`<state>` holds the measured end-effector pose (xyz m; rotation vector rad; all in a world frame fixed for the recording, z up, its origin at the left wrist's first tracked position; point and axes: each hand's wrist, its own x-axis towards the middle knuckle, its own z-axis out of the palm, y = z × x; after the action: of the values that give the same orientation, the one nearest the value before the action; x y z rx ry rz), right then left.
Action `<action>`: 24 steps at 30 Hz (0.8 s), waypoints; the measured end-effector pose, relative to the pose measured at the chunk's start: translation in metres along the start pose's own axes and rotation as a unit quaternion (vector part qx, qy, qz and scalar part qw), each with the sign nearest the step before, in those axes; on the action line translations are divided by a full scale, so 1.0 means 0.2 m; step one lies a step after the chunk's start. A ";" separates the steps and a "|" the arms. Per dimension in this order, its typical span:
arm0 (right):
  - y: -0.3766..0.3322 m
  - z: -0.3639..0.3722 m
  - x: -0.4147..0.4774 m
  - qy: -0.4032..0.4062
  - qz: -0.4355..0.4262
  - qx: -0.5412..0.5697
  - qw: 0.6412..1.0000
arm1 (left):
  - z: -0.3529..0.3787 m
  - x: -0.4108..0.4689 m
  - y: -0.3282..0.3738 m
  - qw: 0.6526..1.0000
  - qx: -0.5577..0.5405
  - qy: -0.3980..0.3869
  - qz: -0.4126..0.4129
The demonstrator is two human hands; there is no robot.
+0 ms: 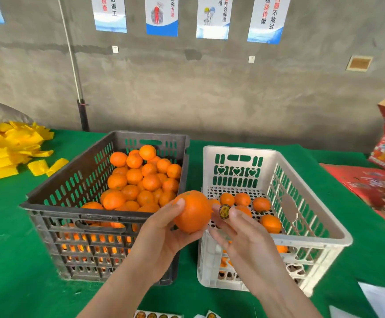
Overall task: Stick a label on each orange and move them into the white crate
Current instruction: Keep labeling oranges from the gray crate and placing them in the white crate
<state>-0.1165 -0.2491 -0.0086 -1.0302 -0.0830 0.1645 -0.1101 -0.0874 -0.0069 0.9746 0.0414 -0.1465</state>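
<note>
Left hand grips one orange, fingers curled round it from below and thumb on its upper left. It is held up over the gap between the two crates, toward the counter's near edge. Right hand pinches a small round dark-and-gold label at the fingertips, just beside the orange's right side; can't tell if the label touches the peel.

Dark crate sits left of centre on the green counter, piled with loose oranges. White crate stands just beside it on the right, with a handful of oranges on its perforated floor; labels on those are too small to make out.

Sheet of labels lies at the near edge, partly cut off. Heap of yellow foam sleeves is at the far-left corner. Red printed boxes lie along the right edge. Posters hang on the concrete wall behind.
</note>
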 end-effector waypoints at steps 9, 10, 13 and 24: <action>0.03 0.02 -0.05 0.056 -0.112 -0.177 0.976 | 0.05 -0.02 -0.10 0.999 -0.024 -0.007 -0.035; 0.04 0.02 -0.04 0.060 -0.126 -0.204 0.969 | 0.06 -0.02 -0.10 0.999 -0.026 -0.007 -0.035; 0.06 0.00 -0.02 0.070 -0.171 -0.272 0.944 | 0.06 -0.03 -0.10 0.999 -0.015 -0.009 -0.028; 0.12 -0.02 -0.01 0.049 -0.188 -0.315 0.929 | 0.00 -0.02 -0.10 0.998 0.056 -0.019 0.026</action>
<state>-0.1211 -0.2399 -0.0310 -1.6389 -0.2515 -0.2858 -0.1171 -0.0972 -0.0226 1.0830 -0.0270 -0.1203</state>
